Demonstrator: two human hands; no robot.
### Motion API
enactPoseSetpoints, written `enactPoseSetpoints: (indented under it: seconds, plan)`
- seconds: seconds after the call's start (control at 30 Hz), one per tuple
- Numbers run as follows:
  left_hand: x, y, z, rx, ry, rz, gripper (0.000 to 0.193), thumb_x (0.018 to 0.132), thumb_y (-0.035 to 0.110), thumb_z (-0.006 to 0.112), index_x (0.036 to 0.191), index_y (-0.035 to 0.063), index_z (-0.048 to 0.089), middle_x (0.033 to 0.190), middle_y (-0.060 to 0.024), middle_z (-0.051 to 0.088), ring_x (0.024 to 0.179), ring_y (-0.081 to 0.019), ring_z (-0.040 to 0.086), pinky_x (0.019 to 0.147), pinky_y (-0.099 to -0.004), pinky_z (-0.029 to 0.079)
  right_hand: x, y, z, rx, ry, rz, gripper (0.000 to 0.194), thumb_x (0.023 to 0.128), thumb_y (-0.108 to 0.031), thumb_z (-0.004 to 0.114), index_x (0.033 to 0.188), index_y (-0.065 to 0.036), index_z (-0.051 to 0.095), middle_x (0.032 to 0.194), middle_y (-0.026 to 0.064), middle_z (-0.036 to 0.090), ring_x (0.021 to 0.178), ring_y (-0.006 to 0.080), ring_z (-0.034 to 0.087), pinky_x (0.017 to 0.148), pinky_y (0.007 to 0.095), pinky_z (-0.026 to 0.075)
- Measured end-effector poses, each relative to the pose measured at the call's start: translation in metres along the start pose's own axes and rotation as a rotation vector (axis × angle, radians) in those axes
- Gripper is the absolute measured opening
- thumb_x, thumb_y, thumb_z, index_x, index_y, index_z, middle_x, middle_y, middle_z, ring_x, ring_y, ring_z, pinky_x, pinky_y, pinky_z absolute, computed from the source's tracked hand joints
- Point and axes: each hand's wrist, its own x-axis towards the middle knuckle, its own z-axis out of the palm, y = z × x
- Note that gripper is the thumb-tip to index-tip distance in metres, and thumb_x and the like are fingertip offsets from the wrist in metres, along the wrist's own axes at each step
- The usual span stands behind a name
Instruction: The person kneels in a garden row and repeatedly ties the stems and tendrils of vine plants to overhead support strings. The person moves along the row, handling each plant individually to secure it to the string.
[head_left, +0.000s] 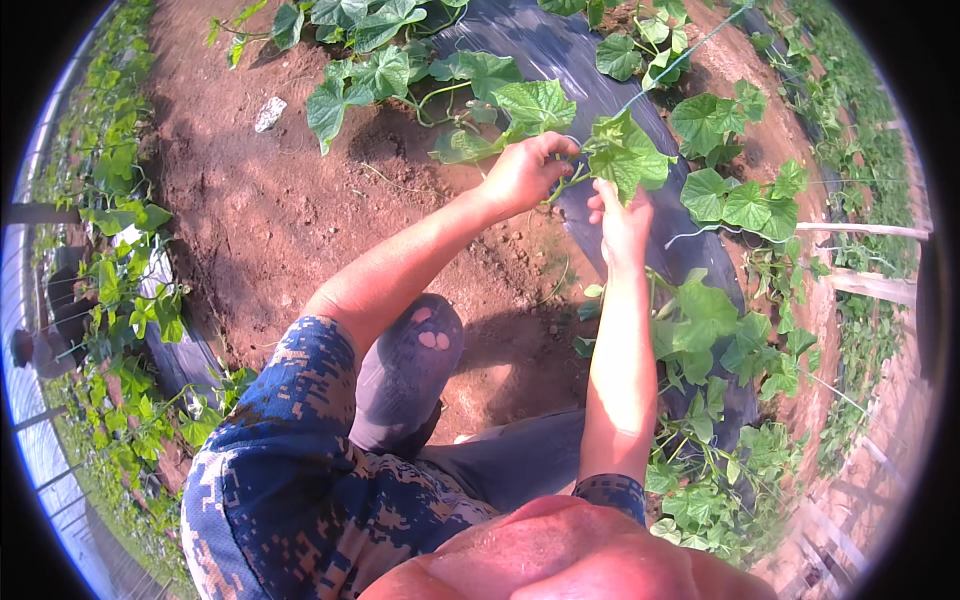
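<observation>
My left hand (529, 171) is at a green vine stem (564, 187) of a young climbing plant that looks like cucumber, its thumb and fingers close together beside the stem. Just to the right, my right hand (621, 217) is raised under a broad leaf (628, 161), with fingertips near the leaf's lower edge; whether it grips anything is hidden. A thin blue-green string (682, 58) runs from the top of the plant up to the right. A small pale ring or loop (574, 141) shows by my left fingertips.
Black plastic mulch film (577, 64) covers the curved bed beneath the plants. Bare reddish soil (300, 195) lies to the left, with a whitish lump (271, 114) on it. Wooden stakes (862, 229) stand at the right. A person (49, 356) is at the far left, among another plant row.
</observation>
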Motion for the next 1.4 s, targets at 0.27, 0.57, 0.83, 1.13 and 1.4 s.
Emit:
enactPoseSetpoints:
  seconds: [0.27, 0.57, 0.83, 1.13, 1.4]
  plan:
    - [-0.108, 0.028, -0.091, 0.088, -0.018, -0.486, 0.028, 0.09, 0.015, 0.068, 0.117, 0.0053, 0.07, 0.097, -0.0092, 0.076, 0.081, -0.0164, 0.073, 0.076, -0.0321, 0.058, -0.231, 0.011, -0.076, -0.467, -0.08, 0.433, 0.019, 0.089, -0.013, 0.069, 0.102, 0.0, 0.072, 0.083, 0.0102, 0.073, 0.077, 0.0194, 0.071, 0.069, 0.0341, 0.056]
    - [-0.36, 0.01, -0.265, 0.332, -0.015, -1.024, 0.025, 0.09, 0.02, 0.065, 0.108, 0.0045, 0.073, 0.084, -0.009, 0.076, 0.074, -0.0167, 0.075, 0.064, -0.0334, 0.06, -0.413, -0.227, -0.007, -0.916, -0.494, 0.567, 0.023, 0.089, -0.02, 0.07, 0.104, -0.002, 0.073, 0.091, 0.0158, 0.075, 0.087, 0.0277, 0.073, 0.08, 0.0372, 0.056]
    - [-0.338, 0.066, -0.38, 0.063, 0.293, -1.234, 0.027, 0.091, 0.017, 0.067, 0.115, 0.0049, 0.073, 0.09, -0.009, 0.076, 0.075, -0.0184, 0.075, 0.06, -0.0346, 0.061, -0.23, -0.292, 0.135, -0.741, -0.316, 0.224, 0.024, 0.091, -0.014, 0.071, 0.111, -0.001, 0.071, 0.085, 0.0078, 0.074, 0.072, 0.0139, 0.069, 0.07, 0.0303, 0.055]
    - [-0.182, 0.124, -0.403, -0.185, 0.227, -1.052, 0.029, 0.096, 0.018, 0.066, 0.121, 0.0036, 0.067, 0.1, -0.0062, 0.073, 0.086, -0.0148, 0.072, 0.065, -0.0318, 0.059, -0.123, -0.306, 0.241, -0.629, -0.434, 0.183, 0.023, 0.095, -0.014, 0.07, 0.113, 0.0, 0.07, 0.082, 0.004, 0.072, 0.067, 0.0096, 0.064, 0.064, 0.0271, 0.053]
    - [-0.106, 0.075, -0.443, 0.081, 0.068, -0.962, 0.034, 0.09, 0.022, 0.07, 0.117, 0.0014, 0.071, 0.091, -0.0119, 0.076, 0.083, -0.0181, 0.073, 0.075, -0.0339, 0.057, -0.053, -0.292, 0.299, -0.577, -0.378, 0.377, 0.025, 0.092, -0.021, 0.07, 0.11, -0.004, 0.072, 0.098, 0.0146, 0.077, 0.09, 0.0254, 0.075, 0.081, 0.0354, 0.057]
